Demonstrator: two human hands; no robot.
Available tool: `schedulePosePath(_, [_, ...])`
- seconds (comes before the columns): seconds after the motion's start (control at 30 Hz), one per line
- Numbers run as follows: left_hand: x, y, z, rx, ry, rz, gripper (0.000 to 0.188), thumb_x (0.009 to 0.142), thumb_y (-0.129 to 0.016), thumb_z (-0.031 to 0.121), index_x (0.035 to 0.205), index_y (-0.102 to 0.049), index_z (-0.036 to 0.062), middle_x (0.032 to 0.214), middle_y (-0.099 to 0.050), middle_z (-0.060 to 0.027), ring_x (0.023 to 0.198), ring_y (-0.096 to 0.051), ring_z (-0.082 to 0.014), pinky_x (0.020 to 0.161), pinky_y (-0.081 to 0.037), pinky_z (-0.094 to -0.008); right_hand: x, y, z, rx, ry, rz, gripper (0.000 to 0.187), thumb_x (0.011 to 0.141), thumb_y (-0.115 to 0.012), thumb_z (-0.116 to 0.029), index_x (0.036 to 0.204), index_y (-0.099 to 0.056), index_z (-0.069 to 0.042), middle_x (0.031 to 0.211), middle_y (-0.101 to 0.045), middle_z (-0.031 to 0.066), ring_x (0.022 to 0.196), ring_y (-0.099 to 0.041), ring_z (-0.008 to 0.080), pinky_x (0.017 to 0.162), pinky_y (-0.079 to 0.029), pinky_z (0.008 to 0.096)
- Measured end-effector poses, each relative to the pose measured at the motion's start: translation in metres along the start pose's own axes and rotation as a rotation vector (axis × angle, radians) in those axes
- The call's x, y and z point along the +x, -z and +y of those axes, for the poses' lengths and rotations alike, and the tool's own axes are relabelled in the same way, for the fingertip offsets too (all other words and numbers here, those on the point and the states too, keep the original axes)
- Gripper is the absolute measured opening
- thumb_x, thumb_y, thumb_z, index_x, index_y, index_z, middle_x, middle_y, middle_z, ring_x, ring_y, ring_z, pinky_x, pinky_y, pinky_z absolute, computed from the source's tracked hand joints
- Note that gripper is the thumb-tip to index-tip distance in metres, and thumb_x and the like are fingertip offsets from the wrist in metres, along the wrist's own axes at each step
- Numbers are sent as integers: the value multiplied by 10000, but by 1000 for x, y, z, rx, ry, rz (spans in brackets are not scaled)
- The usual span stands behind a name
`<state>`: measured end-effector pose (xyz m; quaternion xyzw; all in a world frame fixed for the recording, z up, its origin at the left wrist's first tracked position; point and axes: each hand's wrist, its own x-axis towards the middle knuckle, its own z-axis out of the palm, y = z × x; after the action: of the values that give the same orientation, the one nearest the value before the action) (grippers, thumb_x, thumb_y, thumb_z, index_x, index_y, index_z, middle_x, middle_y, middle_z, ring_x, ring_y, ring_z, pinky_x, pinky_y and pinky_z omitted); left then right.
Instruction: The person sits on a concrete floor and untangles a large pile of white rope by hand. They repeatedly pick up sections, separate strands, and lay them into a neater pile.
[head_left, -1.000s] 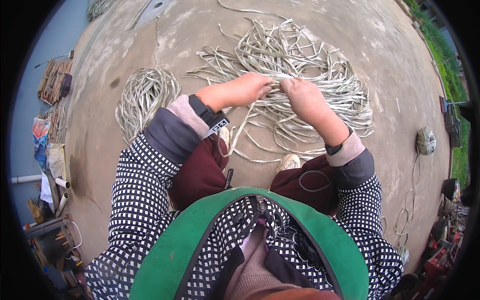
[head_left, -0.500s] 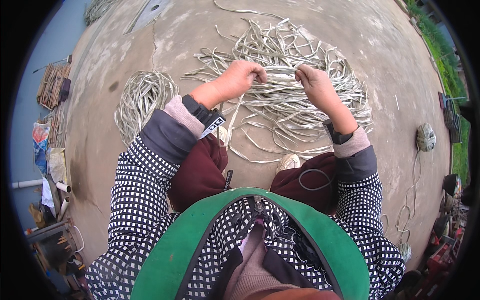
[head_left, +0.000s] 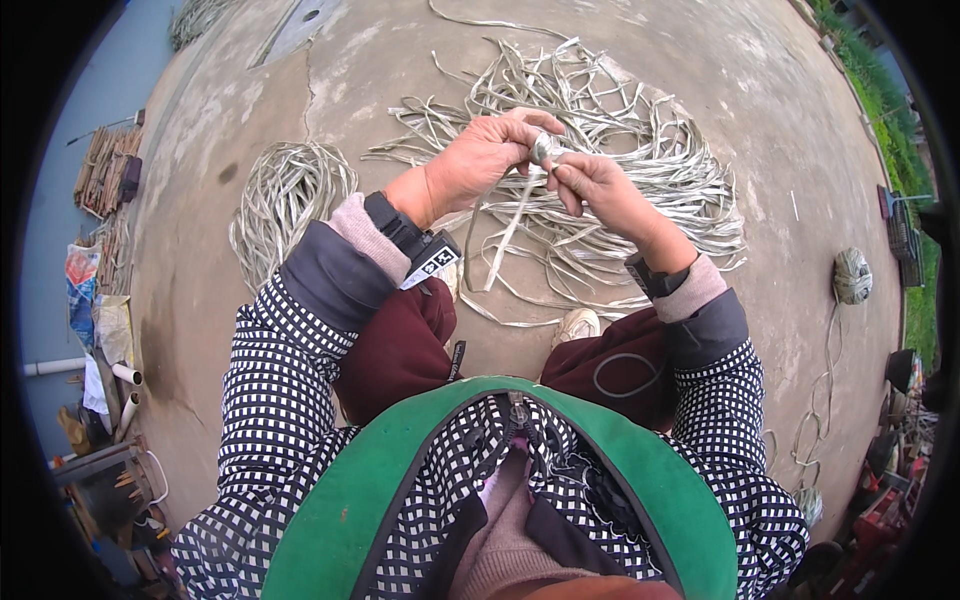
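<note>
A pale, flat strip of cord [head_left: 511, 235] is pinched between my two hands above the ground. My left hand [head_left: 468, 162] is closed on it, with the forefinger and thumb at a small looped or folded part. Close by on the right, my right hand [head_left: 606, 198] pinches the same strip with thumb and fingertips. Loose lengths dangle below my left hand. Whether the loop is a knot cannot be made out. Beyond and beneath my hands, a big tangled pile of similar strips [head_left: 665, 185] spreads over the concrete.
A smaller coiled bundle of strips [head_left: 290, 205] lies left of the pile. Over on the right sits a ball of cord [head_left: 853, 276] with a line trailing from it. Sticks [head_left: 103, 170] and white pipes [head_left: 127, 374] stand along the left wall. My shoes [head_left: 577, 325] are just before the pile.
My hands have come together from either side of a stretched strip. A small loop now shows between them, and loose lengths hang below my left hand.
</note>
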<state>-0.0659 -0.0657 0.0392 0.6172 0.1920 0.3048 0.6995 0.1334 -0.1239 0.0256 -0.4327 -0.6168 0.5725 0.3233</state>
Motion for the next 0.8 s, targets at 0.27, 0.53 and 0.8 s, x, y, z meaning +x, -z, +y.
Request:
schedulePosePath(0.27, [3, -3, -3, -77, -75, -32, 191, 804, -508, -64, 858, -676, 9, 1241, -525, -90, 944, -561, -122, 765, -473, -235, -4, -13, -14, 60, 113, 112, 281, 947, -511, -111, 1224, -480, -79, 625, -515, -36, 527, -451, 30, 462, -351, 179])
schedulePosePath(0.53, [-2, -1, 8, -161, 195, -137, 147, 863, -540, 44, 971, -633, 8, 1040, -582, -26, 901, -543, -106, 843, -444, -253, -3, -11, -13, 343, -26, 134, 203, 949, -515, -129, 1146, -490, -87, 612, -509, -43, 489, -442, 28, 436, -341, 165])
schedulePosePath(0.8, [5, -5, 0, 68, 174, 112, 214, 916, -550, 137, 1090, -550, 13, 983, -589, -21, 876, -552, -86, 751, -471, -247, -2, -9, -11, 548, 27, 146, 176, 958, -499, -126, 1121, -456, -74, 556, -451, -33, 439, -378, 48, 418, -293, 187])
